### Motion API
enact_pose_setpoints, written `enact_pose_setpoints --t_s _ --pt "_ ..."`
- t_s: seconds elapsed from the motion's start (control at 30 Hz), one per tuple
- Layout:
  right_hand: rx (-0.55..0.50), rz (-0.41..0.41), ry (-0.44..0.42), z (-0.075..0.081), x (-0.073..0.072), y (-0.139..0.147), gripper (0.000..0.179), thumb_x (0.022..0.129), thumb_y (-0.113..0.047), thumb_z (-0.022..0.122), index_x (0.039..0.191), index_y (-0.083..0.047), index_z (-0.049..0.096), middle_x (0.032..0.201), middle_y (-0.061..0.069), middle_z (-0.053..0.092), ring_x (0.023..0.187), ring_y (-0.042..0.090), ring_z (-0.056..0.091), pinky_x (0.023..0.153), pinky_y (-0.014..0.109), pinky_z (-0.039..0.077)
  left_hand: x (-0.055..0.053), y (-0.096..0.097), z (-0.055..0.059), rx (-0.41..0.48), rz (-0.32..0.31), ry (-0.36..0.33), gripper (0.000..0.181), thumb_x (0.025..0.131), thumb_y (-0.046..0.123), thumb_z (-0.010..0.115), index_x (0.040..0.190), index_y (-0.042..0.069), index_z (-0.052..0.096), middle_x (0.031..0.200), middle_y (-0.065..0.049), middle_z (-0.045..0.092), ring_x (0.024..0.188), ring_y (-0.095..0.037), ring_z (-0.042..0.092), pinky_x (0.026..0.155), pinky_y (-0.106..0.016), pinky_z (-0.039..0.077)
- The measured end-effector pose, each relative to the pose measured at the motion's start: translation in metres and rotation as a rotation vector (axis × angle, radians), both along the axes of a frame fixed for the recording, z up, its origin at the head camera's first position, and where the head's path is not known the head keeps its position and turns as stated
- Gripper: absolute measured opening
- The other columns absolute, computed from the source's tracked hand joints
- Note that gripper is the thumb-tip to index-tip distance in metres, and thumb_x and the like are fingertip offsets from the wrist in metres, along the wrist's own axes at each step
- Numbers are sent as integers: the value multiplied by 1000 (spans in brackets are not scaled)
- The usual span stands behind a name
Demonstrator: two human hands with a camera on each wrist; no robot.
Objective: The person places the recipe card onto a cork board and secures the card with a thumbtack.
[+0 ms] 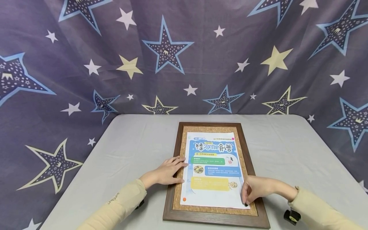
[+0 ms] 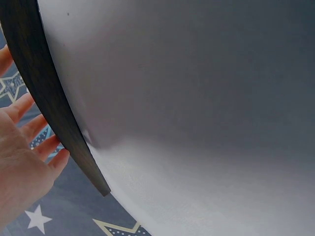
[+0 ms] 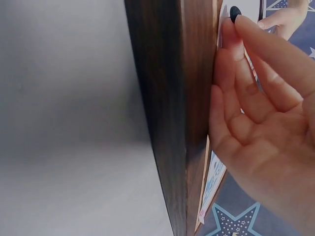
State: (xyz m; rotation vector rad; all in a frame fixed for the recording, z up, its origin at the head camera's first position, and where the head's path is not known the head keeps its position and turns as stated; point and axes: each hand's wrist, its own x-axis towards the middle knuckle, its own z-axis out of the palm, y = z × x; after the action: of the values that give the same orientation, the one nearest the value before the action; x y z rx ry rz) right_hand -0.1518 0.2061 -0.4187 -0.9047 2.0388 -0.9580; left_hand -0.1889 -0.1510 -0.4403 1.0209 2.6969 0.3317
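Observation:
A printed paper poster [image 1: 211, 198] with Chinese lettering and coloured panels lies on a cork board [image 1: 210, 129] in a brown wooden frame [image 1: 212, 218]. At the poster's lower right corner, my right hand [image 1: 257, 188] pinches a small black thumbtack [image 3: 235, 13] between thumb and finger. My left hand [image 1: 166, 171] rests with spread, fairly straight fingers across the frame's left side, fingertips at the poster's left edge. An orange thumbtack [image 1: 184, 199] sits in the lower left corner and a pink one [image 1: 233, 138] in the upper right. The black tack's point is hidden.
The framed board lies on a table with a light grey cover [image 1: 138, 140]. Behind and beside the table hangs a dark curtain [image 1: 198, 35] printed with stars. A black wrist device [image 1: 292, 216] is under the right sleeve.

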Motion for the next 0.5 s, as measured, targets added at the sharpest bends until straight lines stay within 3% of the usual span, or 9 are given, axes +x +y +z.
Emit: enact_pose_setpoints --t_s 0.5 --pt "0 -3 37 0 3 -3 11 68 5 66 68 -5 69 62 -7 63 52 -4 46 47 15 42 0 0 0 -5 0 1 61 84 44 53 135 13 37 144 -9 23 131 -31 16 103 -49 16"
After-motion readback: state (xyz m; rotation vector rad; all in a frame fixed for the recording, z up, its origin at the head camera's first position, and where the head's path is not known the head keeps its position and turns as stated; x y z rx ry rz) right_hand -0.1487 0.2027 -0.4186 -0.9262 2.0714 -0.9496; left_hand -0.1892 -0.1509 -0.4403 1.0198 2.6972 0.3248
